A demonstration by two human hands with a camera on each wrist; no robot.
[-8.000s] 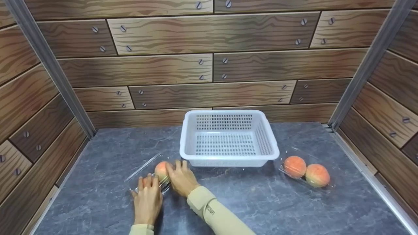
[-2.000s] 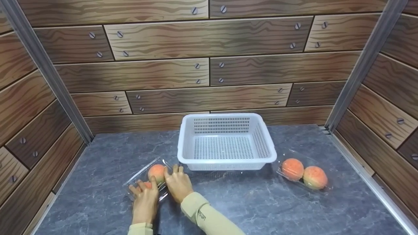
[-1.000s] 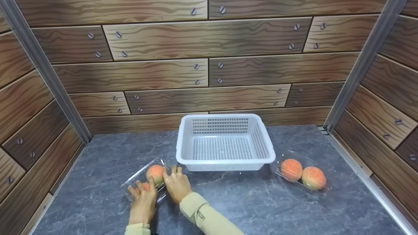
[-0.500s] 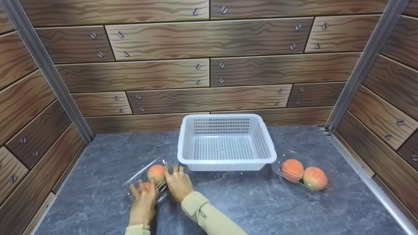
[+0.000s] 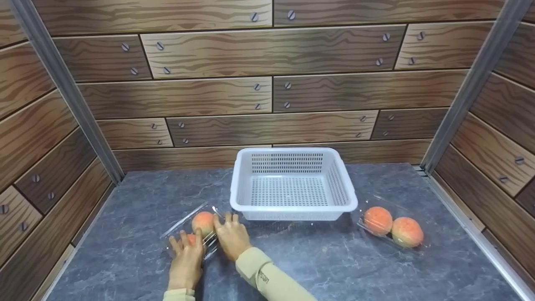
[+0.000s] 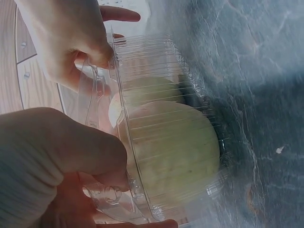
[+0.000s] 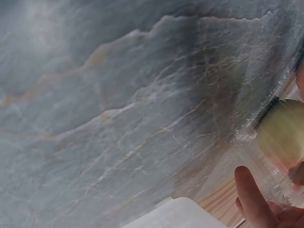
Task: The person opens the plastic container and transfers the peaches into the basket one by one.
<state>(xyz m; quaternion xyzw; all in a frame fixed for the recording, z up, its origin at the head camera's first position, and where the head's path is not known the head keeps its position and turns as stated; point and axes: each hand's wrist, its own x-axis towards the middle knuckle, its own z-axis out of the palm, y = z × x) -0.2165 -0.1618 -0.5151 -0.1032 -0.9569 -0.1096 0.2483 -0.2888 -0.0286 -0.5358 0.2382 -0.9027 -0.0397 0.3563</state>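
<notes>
A clear plastic clamshell box (image 5: 184,220) with two peaches (image 5: 203,223) lies on the table at the left. My left hand (image 5: 186,261) grips its near-left end, thumb on the rim and fingers around the edge, partly hiding the nearer peach. At the other end my right hand (image 5: 232,238) pinches the rim. The left wrist view shows the ribbed plastic wall (image 6: 147,57) with a peach (image 6: 175,147) behind it, and my right hand (image 6: 71,38) farther off. In the right wrist view my right hand's fingers (image 7: 254,199) are at the box's edge beside a peach (image 7: 282,135).
A white perforated plastic basket (image 5: 292,208) stands at the back middle, just beyond my right hand. To its right lies another clear box with two peaches (image 5: 407,232). Wood-patterned walls (image 5: 217,96) enclose the dark marbled table (image 5: 317,267) at the back and sides.
Both hands stay on the same box throughout, with only small shifts of the fingers. The head view has tilted slightly. The basket and the right-hand box have not moved on the table.
</notes>
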